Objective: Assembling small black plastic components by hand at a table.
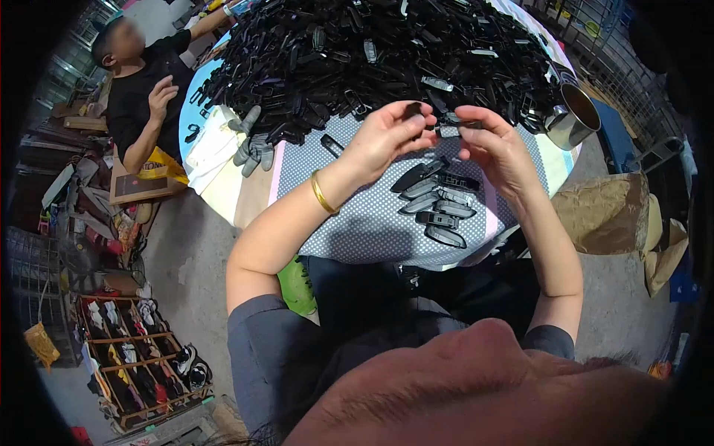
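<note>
My left hand (387,140) is raised over the near side of the table, thumb and fingers closed on a small dark plastic piece (413,111). Facing it, my right hand (497,145) pinches a small black-and-clear plastic piece (449,131) between thumb and fingers. The two hands are a short gap apart. Just below them, several long black and grey plastic pieces (422,201) lie in overlapping rows on the dotted tablecloth (364,227). One black frame-like piece (332,145) rests beside my left wrist. Beyond my hands spreads a large heap of black plastic pieces (349,59).
A metal cup (571,119) stands at the table's right edge. Grey gloves (255,145) and a white cloth (214,152) lie at the left. A co-worker in black (134,97) sits at the far left, one arm reaching to the heap. A shoe rack (134,357) stands lower left.
</note>
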`<state>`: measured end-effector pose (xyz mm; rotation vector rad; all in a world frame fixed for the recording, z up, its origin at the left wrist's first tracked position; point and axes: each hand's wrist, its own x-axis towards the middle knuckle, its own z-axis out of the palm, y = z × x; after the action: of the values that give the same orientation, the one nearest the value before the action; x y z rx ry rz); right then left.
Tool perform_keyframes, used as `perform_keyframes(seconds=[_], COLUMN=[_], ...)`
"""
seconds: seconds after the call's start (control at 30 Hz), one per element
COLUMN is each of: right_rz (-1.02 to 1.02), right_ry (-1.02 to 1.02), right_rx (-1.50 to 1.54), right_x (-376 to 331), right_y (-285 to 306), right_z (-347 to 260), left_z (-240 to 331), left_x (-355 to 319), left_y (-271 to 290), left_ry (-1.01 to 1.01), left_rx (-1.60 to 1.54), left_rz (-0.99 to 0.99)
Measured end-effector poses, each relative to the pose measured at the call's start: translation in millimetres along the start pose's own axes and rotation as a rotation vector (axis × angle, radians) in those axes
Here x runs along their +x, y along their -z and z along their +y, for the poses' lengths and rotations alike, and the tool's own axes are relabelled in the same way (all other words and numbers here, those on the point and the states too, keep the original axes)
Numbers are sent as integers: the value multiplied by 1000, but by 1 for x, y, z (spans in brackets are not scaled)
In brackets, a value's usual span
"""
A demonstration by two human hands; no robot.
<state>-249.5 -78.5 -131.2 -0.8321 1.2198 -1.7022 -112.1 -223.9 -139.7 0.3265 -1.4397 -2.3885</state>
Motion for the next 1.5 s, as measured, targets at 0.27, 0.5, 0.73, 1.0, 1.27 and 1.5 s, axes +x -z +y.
perform_keyframes(seconds=[0.27, 0.5, 0.73, 1.0, 1.27, 1.5], right_rz=[40, 46, 60, 28, -23, -100], right_ry=[-160, -120, 7, 311, 423, 556], right_rx=[186, 27, -216, -694, -904, -1211], right_x=[4, 0, 0, 3, 0, 25], right_y=[-7, -9, -9, -8, -14, -12], right_z=[13, 14, 19, 25, 22, 24], left_z=[-11, -6, -8, -7, 12, 38], left_x=[-3, -7, -10, -4, -6, -15], left_y=[-3, -2, -6, -1, 5, 14], left_ry=[-279, -293, -203, -244, -261, -80], left_rx=[358, 542, 379, 243, 548, 1420], left_rz=[-7, 82, 52, -31, -158, 1])
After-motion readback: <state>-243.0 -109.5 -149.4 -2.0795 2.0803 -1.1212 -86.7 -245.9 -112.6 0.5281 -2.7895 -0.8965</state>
